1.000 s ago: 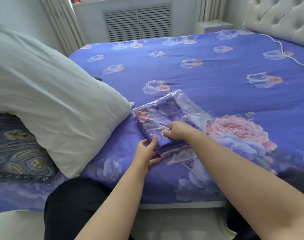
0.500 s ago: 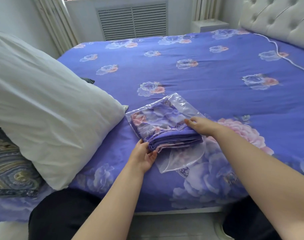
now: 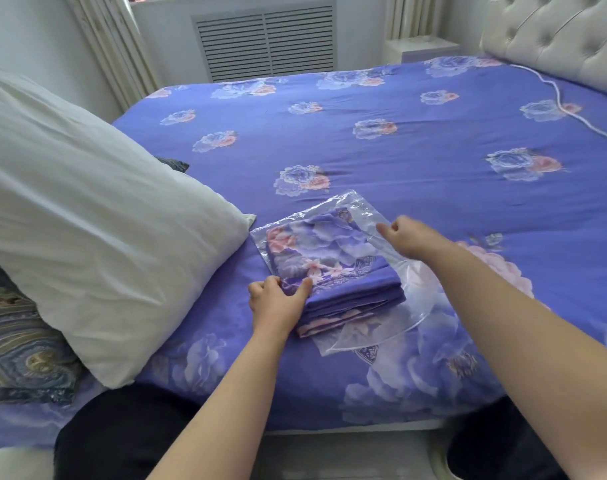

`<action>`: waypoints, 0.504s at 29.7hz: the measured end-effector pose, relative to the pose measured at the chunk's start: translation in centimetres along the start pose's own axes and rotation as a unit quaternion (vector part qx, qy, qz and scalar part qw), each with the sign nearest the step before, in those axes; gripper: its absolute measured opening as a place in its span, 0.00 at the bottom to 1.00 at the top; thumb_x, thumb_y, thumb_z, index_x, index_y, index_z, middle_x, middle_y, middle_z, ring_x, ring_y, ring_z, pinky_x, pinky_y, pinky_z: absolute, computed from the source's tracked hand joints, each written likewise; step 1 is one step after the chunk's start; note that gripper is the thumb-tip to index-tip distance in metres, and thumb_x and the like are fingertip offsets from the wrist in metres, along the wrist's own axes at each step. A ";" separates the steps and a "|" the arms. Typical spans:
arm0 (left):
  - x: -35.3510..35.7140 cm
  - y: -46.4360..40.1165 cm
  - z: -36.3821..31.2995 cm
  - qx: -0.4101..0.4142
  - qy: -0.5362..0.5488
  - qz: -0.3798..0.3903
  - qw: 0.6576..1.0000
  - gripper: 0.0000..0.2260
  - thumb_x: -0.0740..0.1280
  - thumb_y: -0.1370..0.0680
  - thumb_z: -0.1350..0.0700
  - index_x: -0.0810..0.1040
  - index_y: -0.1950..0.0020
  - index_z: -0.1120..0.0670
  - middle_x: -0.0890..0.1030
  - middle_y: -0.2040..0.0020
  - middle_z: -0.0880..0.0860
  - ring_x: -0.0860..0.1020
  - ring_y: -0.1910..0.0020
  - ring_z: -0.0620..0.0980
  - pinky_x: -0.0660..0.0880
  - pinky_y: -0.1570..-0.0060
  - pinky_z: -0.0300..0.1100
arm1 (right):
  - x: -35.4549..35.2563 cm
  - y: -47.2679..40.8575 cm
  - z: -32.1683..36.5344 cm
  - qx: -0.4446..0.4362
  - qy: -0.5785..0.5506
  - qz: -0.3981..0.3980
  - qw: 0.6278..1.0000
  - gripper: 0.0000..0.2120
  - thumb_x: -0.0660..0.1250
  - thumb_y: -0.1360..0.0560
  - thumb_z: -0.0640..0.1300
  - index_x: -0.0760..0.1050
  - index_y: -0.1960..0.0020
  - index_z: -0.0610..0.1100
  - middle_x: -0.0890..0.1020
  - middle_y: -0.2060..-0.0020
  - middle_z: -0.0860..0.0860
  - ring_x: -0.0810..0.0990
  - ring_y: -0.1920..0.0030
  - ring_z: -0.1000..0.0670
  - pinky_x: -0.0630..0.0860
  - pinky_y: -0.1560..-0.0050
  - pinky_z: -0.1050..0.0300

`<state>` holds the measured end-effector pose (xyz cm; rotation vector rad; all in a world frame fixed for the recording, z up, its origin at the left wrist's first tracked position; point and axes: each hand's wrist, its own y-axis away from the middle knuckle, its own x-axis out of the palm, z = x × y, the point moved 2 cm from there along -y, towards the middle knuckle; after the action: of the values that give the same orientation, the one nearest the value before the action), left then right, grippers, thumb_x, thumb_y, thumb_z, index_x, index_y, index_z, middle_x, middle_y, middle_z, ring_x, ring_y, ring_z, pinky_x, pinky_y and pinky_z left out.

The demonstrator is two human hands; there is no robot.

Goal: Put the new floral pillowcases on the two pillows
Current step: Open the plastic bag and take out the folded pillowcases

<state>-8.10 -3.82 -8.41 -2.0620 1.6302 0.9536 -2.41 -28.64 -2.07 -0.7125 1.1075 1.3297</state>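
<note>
A folded stack of purple floral pillowcases (image 3: 333,268) lies near the bed's front edge, half out of a clear plastic bag (image 3: 361,216). My left hand (image 3: 278,301) grips the stack's near left corner, thumb on top. My right hand (image 3: 407,239) pinches the bag's loose upper flap at the stack's right side. A bare white pillow (image 3: 87,220) leans at the left, resting on a second pillow in a dark patterned cover (image 3: 21,344), which is mostly hidden beneath it.
The bed (image 3: 416,140) wears a purple floral sheet. A tufted headboard (image 3: 554,39) stands at the far right, with a white cord (image 3: 568,112) trailing across the sheet. A vent panel (image 3: 267,43) and curtains line the back wall. My dark-clad knees meet the bed's front edge.
My right hand has moved up and back along the stack, peeling the bag's flap away. More of the folded pillowcases shows outside the bag. My left hand keeps its grip on the stack's corner.
</note>
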 end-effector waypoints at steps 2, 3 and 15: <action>-0.3 0.3 -1.2 0.079 0.028 -0.010 0.996 0.12 0.69 0.27 0.47 0.71 0.60 0.54 0.74 0.58 0.51 0.73 0.55 0.54 0.69 0.55 0.45 | 2.1 -0.3 -0.5 0.022 -0.021 0.111 0.993 0.34 0.47 0.23 0.67 0.72 0.37 0.41 0.76 0.41 0.40 0.80 0.51 0.41 0.74 0.46 0.50; -0.3 0.3 -1.7 0.094 0.126 -0.004 0.988 0.11 0.68 0.27 0.51 0.70 0.62 0.55 0.74 0.64 0.50 0.72 0.62 0.51 0.68 0.60 0.45 | 2.6 -0.2 -0.8 0.041 -0.050 0.121 0.991 0.37 0.47 0.24 0.68 0.72 0.38 0.38 0.78 0.44 0.39 0.82 0.59 0.41 0.77 0.52 0.50; -2.8 -1.1 0.4 -0.143 0.525 -0.011 0.839 0.11 0.56 0.19 0.59 0.73 0.59 0.53 0.79 0.66 0.51 0.76 0.64 0.48 0.74 0.64 0.41 | 4.3 0.9 -0.9 0.019 0.010 0.149 0.989 0.34 0.53 0.27 0.70 0.83 0.49 0.43 0.76 0.38 0.44 0.73 0.38 0.44 0.65 0.39 0.55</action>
<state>-7.50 -1.25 -6.93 -3.0967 1.9549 -0.0750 -3.91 -27.67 -6.18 -0.5472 1.2886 1.5500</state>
